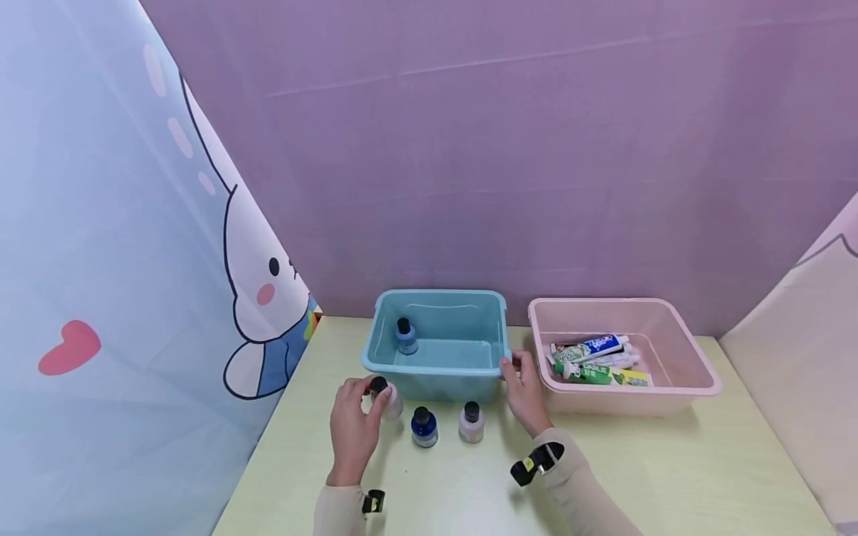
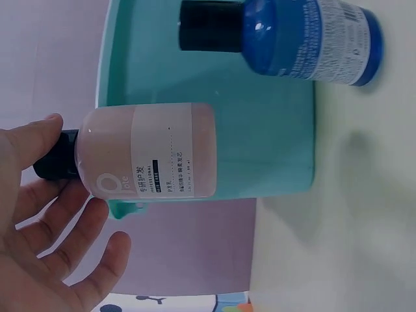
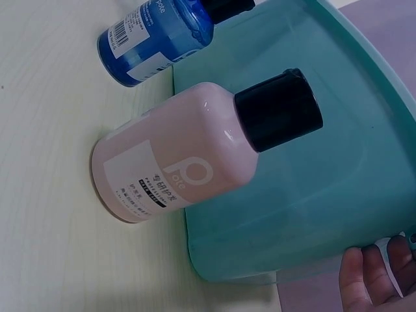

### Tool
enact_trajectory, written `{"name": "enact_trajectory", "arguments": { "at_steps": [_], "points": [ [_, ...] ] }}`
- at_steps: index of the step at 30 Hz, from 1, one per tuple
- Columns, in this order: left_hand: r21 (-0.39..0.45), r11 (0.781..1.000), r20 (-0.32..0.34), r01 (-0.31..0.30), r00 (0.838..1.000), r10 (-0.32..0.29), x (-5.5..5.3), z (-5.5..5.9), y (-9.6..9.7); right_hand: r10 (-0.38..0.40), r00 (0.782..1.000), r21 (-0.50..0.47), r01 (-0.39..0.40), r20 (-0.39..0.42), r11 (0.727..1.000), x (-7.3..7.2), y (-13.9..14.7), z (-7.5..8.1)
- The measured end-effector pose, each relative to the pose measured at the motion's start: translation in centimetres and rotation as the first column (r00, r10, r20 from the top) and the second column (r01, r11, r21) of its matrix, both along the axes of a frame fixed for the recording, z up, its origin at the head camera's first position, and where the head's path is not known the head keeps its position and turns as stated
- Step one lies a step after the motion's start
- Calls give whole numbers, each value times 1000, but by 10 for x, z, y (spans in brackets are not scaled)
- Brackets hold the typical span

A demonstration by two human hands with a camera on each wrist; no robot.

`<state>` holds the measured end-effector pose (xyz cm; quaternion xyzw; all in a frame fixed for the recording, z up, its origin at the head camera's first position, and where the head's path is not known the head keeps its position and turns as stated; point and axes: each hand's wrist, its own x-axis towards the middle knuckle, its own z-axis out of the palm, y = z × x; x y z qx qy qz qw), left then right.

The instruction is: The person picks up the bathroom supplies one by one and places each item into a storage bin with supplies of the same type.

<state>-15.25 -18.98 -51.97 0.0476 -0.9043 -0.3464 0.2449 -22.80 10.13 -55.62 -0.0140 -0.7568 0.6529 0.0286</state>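
Bottles (image 1: 407, 341) number four: one in the teal bin (image 1: 436, 385), three in front of it. Of those, a pink bottle (image 2: 149, 151) has its black cap (image 2: 60, 156) pinched in the left hand (image 1: 354, 428); the blue bottle (image 1: 424, 430) and second pink bottle (image 1: 471, 427) stand upright on the pale table (image 1: 670, 476). The right hand (image 1: 526, 394) grips the teal bin's near right corner. The pink bin (image 1: 617, 404) holds several tubes (image 1: 593, 348) (overlapping, hard to count). Both bins look smooth, rectangular.
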Motion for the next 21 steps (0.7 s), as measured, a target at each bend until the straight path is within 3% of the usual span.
{"name": "enact_trajectory", "arguments": {
  "at_steps": [13,21],
  "points": [
    [0,1000,38,24,999,-23,-1,16,-2,-3,1000,3,3,-8,1000,1,-1,0],
    [-31,998,8,45,999,-45,-2,27,-1,-14,999,23,15,-52,1000,0,-1,-4]
  ]
}}
